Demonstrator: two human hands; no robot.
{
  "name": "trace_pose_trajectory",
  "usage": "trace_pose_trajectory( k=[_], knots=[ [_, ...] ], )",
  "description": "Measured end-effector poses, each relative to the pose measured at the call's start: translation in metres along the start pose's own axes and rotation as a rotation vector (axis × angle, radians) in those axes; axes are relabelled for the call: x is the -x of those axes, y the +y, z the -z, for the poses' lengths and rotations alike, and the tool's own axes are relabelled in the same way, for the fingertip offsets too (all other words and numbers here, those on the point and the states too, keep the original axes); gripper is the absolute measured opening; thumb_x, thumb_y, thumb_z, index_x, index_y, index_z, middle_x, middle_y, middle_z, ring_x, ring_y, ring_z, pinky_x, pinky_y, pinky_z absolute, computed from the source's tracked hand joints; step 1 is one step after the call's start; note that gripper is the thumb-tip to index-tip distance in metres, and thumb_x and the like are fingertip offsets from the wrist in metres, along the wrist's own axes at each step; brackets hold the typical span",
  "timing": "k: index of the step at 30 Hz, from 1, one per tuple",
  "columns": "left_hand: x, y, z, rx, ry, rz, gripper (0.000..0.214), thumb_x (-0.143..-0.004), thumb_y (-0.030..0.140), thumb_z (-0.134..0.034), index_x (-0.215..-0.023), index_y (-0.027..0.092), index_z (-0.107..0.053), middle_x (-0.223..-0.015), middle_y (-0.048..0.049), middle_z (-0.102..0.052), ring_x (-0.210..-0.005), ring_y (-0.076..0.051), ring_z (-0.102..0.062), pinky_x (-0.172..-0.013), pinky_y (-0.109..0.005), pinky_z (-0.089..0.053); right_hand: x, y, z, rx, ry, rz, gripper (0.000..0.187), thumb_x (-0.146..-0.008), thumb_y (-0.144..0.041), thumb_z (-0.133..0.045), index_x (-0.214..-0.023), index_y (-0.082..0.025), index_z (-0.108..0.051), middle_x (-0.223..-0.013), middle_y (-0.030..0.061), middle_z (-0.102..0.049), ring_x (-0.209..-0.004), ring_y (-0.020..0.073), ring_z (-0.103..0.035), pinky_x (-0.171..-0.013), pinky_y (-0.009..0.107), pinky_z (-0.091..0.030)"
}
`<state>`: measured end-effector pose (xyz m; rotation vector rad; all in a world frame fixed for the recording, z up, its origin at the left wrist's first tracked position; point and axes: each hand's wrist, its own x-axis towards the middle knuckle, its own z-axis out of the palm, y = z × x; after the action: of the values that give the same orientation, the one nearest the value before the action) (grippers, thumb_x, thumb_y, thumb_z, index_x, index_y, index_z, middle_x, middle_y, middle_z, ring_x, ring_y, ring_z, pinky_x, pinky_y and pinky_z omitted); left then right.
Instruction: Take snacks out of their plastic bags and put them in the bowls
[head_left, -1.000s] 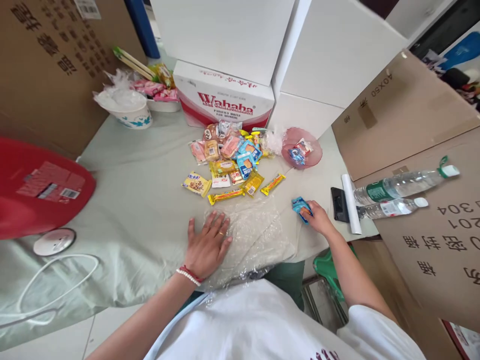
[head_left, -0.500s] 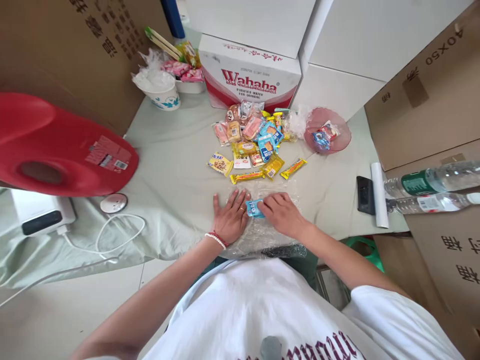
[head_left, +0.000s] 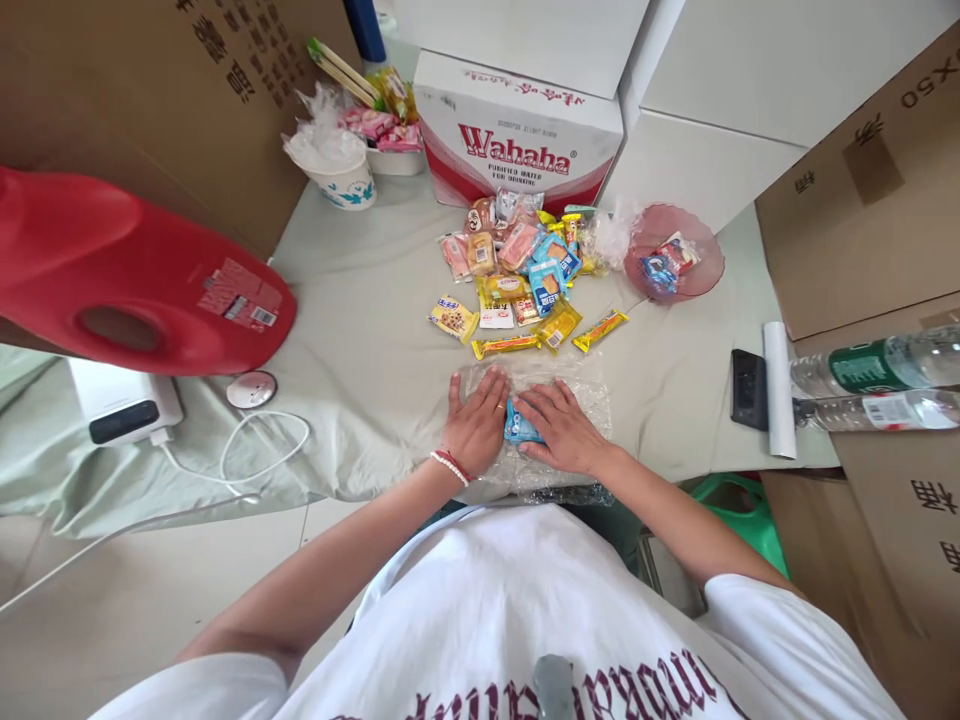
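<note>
A small blue snack packet (head_left: pixel 519 426) lies on a clear plastic bag (head_left: pixel 592 385) at the table's near edge. Flat on the bag, just left of the packet, rests my left hand (head_left: pixel 478 420) with its fingers stretched out. My right hand (head_left: pixel 562 425) lies over the packet's right part, fingers extended and partly spread, touching it. The part of the packet under those fingers is hidden. Beyond the hands is a heap of wrapped snacks (head_left: pixel 517 260), with a yellow stick packet (head_left: pixel 506 345) and a cookie packet (head_left: pixel 453 317) at its near side.
A pink bowl (head_left: pixel 701 275) holding a few packets stands right of the heap, before a Wahaha carton (head_left: pixel 517 130). At left are a red jug (head_left: pixel 180 270), a white power bank (head_left: pixel 124 405) and a paper cup (head_left: pixel 345 188). Plastic bottles (head_left: pixel 870 368) and a phone (head_left: pixel 748 388) lie right.
My right hand has flattened from a curled grip and now lies over the blue packet. My left hand stays flat beside it. The whole view has shifted slightly.
</note>
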<state>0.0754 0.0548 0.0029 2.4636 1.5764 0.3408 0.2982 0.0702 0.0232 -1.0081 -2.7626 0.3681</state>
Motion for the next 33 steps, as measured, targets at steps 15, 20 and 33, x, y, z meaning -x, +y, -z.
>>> trace_pose_trajectory(
  k=[15, 20, 33],
  knots=[
    [0.044, -0.058, 0.034, 0.2, -0.184, -0.395, 0.059, -0.092, 0.008, -0.038, -0.144, 0.029, -0.058, -0.15, -0.0056, -0.062, -0.15, -0.018, -0.046, -0.133, -0.052, -0.015, 0.073, -0.004, 0.026, -0.287, 0.172, -0.004, 0.079, -0.097, -0.068, -0.05, -0.16, -0.022, -0.037, -0.146, 0.0182, -0.055, -0.14, 0.0362, -0.047, -0.12, 0.063, -0.036],
    [0.066, -0.059, 0.043, 0.292, -0.223, -0.397, 0.052, -0.089, 0.032, -0.055, -0.139, 0.019, -0.058, -0.155, -0.0162, -0.055, -0.15, -0.029, -0.045, -0.131, -0.063, -0.006, 0.127, -0.011, 0.008, -0.15, 0.045, -0.008, 0.043, -0.101, -0.033, -0.056, -0.144, -0.028, -0.059, -0.137, 0.0124, -0.065, -0.13, 0.0302, -0.057, -0.116, 0.06, -0.043],
    [0.044, -0.051, 0.01, 0.105, 0.433, 0.425, 0.022, -0.089, 0.04, -0.063, -0.094, 0.02, -0.069, -0.105, -0.0131, -0.07, -0.111, -0.033, -0.06, -0.101, -0.052, -0.045, 0.023, 0.054, 0.068, -0.234, -0.13, -0.61, 0.035, -0.1, -0.027, -0.055, -0.13, -0.016, -0.068, -0.11, 0.0109, -0.071, -0.098, 0.023, -0.064, -0.082, 0.032, -0.052]
  ],
)
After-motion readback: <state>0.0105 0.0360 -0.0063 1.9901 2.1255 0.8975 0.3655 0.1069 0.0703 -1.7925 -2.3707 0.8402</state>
